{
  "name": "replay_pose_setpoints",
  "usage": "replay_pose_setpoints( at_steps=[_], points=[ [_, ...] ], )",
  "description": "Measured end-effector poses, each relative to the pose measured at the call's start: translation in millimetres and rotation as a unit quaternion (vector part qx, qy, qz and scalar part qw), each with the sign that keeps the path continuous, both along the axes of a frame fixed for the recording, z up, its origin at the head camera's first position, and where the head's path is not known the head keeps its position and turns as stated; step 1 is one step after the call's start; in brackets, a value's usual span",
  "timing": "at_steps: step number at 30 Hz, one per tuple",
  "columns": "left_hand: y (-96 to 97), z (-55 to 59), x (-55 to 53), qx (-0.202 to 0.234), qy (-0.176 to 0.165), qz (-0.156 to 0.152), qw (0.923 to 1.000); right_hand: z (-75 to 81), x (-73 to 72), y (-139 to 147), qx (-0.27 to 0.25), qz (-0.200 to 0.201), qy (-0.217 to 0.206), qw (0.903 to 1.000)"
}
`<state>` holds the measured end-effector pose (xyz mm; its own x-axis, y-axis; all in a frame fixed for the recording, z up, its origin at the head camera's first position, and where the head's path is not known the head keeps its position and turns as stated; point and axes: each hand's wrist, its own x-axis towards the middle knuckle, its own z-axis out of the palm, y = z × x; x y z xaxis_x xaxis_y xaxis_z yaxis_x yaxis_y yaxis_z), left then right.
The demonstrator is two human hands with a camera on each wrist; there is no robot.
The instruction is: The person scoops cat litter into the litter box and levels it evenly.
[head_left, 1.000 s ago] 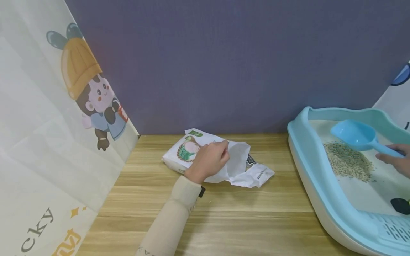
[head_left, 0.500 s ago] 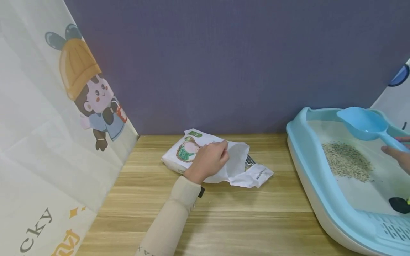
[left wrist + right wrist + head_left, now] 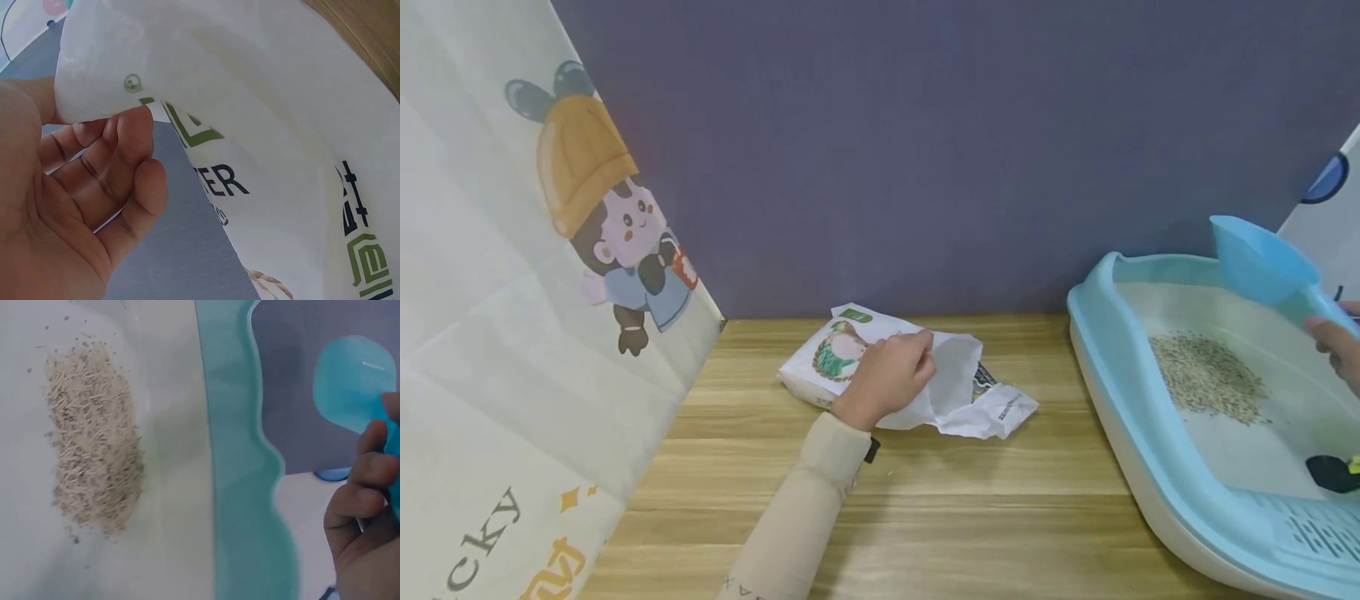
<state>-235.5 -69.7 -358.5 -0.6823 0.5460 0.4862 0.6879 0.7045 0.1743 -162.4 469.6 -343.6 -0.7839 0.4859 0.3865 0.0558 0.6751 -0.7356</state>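
Note:
In the head view, a white printed bag (image 3: 955,367) lies on its side with its torn mouth pointing right. My left hand (image 3: 891,375) is over the bag; the left wrist view shows thumb and fingers pinching the edge of the bag (image 3: 269,137). At the far right, my right hand (image 3: 1337,346) grips the handle of a light-blue scoop (image 3: 1262,262). The scoop is raised above the back rim of a litter box (image 3: 1116,358), its bowl tilted up. Beneath it, a pile of cat litter (image 3: 1210,375) is spread on the box floor. The scoop's contents are hidden.
A black item (image 3: 1330,473) with a yellow-green part lies in the box near its slotted front step (image 3: 1326,529). Box and bag stand on a wooden tabletop (image 3: 970,517). A dark wall (image 3: 925,167) rises behind, and a white printed panel (image 3: 490,333) stands left.
The scoop has risen and shifted right, its bowl tipping more upright. My right hand has lifted along with it. Bag and left hand look unchanged.

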Motion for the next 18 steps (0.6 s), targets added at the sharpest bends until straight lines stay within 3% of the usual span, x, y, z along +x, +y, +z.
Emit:
replay_pose_setpoints(
  at_steps=[2,6,8,13,18],
  points=[
    [1.0,0.5,-0.1,-0.001,-0.002,-0.001,1.0000,-0.2,-0.8,-0.5,-0.042,0.050,0.036,0.9972],
    [2.5,0.7,-0.3,-0.006,-0.003,0.000,1.0000,16.5,5.6,-31.6,-0.084,0.098,0.027,0.9913],
    [2.8,0.4,-0.2,-0.008,-0.001,0.002,1.0000,31.6,12.9,-61.5,-0.058,0.082,-0.016,0.9947],
    [2.9,-1.2,0.3,-0.010,0.000,0.004,0.9999,60.6,26.0,-126.9,0.027,0.076,-0.066,0.9945],
    [3.8,-1.4,1.1,-0.013,-0.005,0.004,0.9999,75.0,38.0,-173.9,0.038,0.101,-0.082,0.9907]
  ],
)
